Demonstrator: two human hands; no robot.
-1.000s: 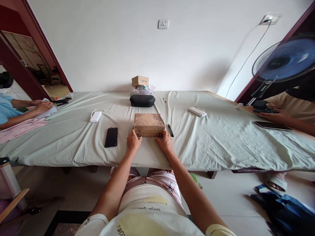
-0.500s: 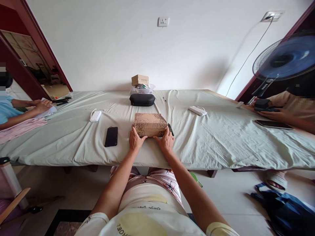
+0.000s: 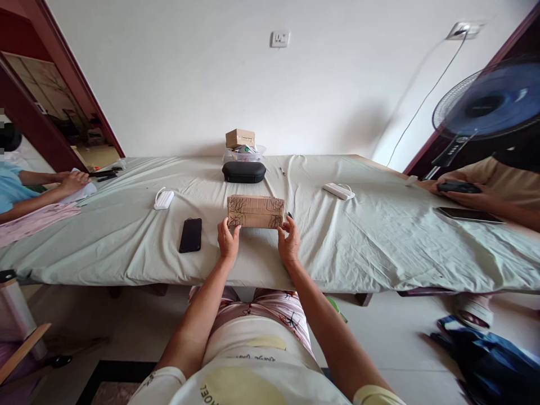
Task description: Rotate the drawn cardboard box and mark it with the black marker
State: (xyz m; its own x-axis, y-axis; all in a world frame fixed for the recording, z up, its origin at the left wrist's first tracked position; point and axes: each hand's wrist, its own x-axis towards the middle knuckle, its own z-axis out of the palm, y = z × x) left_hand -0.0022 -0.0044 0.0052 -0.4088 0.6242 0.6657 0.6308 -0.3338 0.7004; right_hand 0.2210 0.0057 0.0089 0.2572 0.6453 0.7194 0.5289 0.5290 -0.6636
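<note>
While my left hand (image 3: 228,239) and right hand (image 3: 289,239) take the two near corners of the cardboard box (image 3: 255,212), one at each end, my thumbs press low on the near side and my fingers curl round the ends, so each grip is only partly closed, with the box between. It sits straight ahead of me over the near half of the pale tablecloth (image 3: 379,236), long axis running left to right, roughly in line with the table's front edge. A long side marked with dark scribbled loops faces me, and a seam runs lengthwise across what I see; a shadow lies under the near edge, though I cannot tell how much of the base touches the cloth. Just beyond my right fingers pokes the tip of a black marker (image 3: 289,216). To the left lies a dark smartphone (image 3: 190,235), screen up. Behind the box is a black hard-shell case (image 3: 243,172), its long axis also crosswise, and past that a clear plastic tub (image 3: 261,153) with a smaller carton (image 3: 240,138) on top.
</note>
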